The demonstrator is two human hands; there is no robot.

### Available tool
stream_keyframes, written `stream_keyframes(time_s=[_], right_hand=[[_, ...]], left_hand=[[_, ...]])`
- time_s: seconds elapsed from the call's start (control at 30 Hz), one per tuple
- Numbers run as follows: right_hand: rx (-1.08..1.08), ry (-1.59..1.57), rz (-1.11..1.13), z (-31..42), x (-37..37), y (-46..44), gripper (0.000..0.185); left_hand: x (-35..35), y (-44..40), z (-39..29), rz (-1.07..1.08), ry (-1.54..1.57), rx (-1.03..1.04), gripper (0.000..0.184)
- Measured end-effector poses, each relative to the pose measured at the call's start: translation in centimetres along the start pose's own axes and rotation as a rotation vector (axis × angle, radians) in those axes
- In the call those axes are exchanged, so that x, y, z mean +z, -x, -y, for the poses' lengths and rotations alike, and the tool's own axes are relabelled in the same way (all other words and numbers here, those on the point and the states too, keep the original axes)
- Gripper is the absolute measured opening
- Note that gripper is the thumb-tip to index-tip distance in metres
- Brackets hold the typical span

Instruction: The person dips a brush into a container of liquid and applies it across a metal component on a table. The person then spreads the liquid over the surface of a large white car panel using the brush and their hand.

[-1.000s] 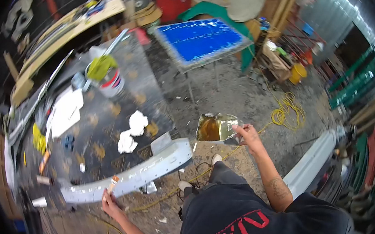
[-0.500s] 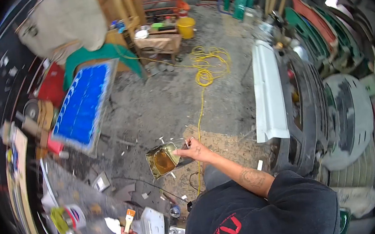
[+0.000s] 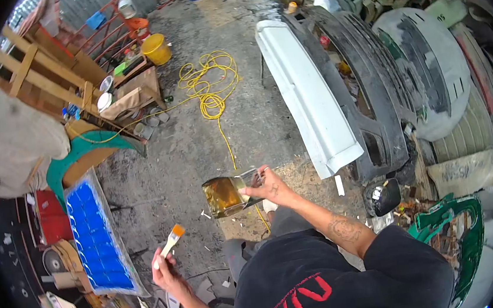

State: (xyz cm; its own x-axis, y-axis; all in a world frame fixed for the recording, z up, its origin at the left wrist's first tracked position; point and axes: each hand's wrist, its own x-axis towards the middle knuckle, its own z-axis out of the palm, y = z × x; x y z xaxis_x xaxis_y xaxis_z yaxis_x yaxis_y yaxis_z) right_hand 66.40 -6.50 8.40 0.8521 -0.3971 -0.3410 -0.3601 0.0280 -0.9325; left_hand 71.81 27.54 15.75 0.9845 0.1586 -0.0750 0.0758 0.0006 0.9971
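Note:
My left hand (image 3: pixel 166 271) grips a paintbrush (image 3: pixel 173 242) by its pale handle, with the orange bristles pointing up and away from me. In front of my body, my right hand (image 3: pixel 270 187) is closed on the near end of an open rectangular container (image 3: pixel 243 181), its thumb over the rim. Brownish amber liquid (image 3: pixel 222 195) shows inside the container, which looks tilted. A gap separates the brush from the container.
A blue panel (image 3: pixel 97 239) lies at the left. Yellow cable (image 3: pixel 212 105) is coiled on the floor and runs towards me. To the right stand a white bumper-like panel (image 3: pixel 309 97) and several car body parts, including a dark bumper (image 3: pixel 374 124). A yellow bucket (image 3: pixel 156 48) is farther back.
My view has turned to the right, away from the workbench at lower left. My left hand has raised the brush off the bench area, closer to the container. Both hands keep their holds.

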Motion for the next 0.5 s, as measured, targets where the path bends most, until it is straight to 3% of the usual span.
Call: stream_keyframes(time_s=[0.23,0.5], right_hand=[[0.018,-0.215,-0.353,-0.9,-5.4,-0.6,0.065],[0.068,-0.375,-0.804,-1.2,-6.4,-2.7,0.047]], left_hand=[[15.1,-8.3,0.2,0.503,-0.201,0.031,0.03],[29.5,-16.9,0.6,1.06,-0.155,0.042,0.026]])
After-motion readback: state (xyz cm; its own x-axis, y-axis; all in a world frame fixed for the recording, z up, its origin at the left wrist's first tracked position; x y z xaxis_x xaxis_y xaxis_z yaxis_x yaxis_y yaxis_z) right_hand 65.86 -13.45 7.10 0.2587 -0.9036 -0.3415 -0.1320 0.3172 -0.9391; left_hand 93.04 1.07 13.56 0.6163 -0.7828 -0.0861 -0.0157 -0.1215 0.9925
